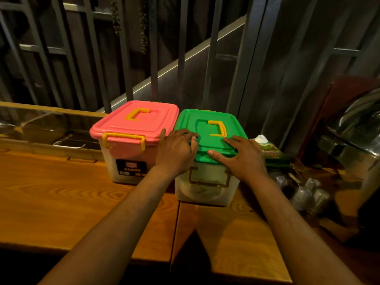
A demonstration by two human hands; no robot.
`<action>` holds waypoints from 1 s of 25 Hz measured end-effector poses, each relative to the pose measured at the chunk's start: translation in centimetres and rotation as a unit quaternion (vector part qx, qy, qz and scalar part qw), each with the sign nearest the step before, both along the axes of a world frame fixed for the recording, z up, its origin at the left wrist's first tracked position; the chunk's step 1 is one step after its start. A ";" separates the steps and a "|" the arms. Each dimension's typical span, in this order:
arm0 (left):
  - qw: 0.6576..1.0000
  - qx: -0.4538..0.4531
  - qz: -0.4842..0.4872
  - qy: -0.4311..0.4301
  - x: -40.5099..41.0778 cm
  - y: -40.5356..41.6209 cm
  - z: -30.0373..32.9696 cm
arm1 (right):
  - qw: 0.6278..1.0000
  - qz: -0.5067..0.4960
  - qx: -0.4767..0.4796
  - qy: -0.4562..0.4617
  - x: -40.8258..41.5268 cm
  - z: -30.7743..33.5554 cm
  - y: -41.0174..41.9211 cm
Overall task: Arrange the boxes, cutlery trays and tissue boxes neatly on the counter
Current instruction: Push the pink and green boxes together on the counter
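Observation:
Two plastic storage boxes stand side by side on the wooden counter [61, 198]. The left box has a pink lid [131, 122] with yellow handle and clasp. The right box has a green lid [213, 124] with a yellow handle. My left hand [176, 151] rests over the green lid's left front corner, fingers curled on its edge, beside the pink box. My right hand [240, 157] lies flat on the green lid's front right part, fingers spread. A green tissue box [269, 150] sits just right of the green-lidded box, partly hidden behind my right hand.
Small clear jars [304, 194] crowd the counter's right end, below a large shiny metal vessel [353, 136]. A glass-topped recess [51, 128] runs along the back left. Metal bars [154, 58] rise behind the boxes.

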State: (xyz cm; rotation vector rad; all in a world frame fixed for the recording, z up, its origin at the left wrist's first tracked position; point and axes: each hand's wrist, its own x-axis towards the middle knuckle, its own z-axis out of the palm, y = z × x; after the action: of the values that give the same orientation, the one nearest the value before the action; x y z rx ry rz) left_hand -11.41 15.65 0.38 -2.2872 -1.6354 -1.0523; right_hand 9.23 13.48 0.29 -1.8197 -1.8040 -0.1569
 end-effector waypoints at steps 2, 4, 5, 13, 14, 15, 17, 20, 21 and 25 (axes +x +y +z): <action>1.000 0.000 0.002 0.004 0.0 1.2 -0.1 | 1.000 0.001 0.005 -0.002 -0.1 0.2 0.9; 1.000 -0.003 0.007 0.007 0.1 2.2 -0.2 | 1.000 0.005 0.009 -0.002 -0.2 0.5 1.4; 1.000 -0.001 0.010 0.008 0.2 2.7 -0.2 | 1.000 0.006 0.007 0.002 -0.1 0.5 1.7; 0.998 0.020 0.052 0.027 1.3 5.1 -0.2 | 1.000 0.002 -0.001 0.009 0.6 0.6 4.5; 0.998 0.022 0.053 0.026 1.3 5.2 -0.3 | 1.000 0.003 0.005 0.007 0.6 0.5 4.6; 0.998 0.025 0.054 0.024 1.4 5.3 -0.3 | 1.000 0.002 0.008 0.008 0.7 0.5 4.7; 0.997 0.030 0.061 0.031 1.3 5.4 -0.4 | 1.000 0.001 0.001 0.014 0.7 0.5 4.5; 0.995 0.038 0.077 0.051 1.3 5.2 -0.3 | 1.000 0.010 -0.010 0.013 0.6 0.8 4.0; 0.995 0.032 0.077 0.060 1.3 5.2 -0.4 | 1.000 0.011 -0.011 0.013 0.6 0.7 3.9; 0.995 0.017 0.064 0.070 1.1 5.0 -0.1 | 0.999 -0.015 -0.041 -0.002 0.3 1.3 3.3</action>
State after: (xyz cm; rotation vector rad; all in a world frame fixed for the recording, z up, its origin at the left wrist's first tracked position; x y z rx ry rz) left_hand -10.28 20.66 0.30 -2.1496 -1.6697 -0.8644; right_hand 9.50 16.80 1.60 -1.9055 -1.8097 -0.0998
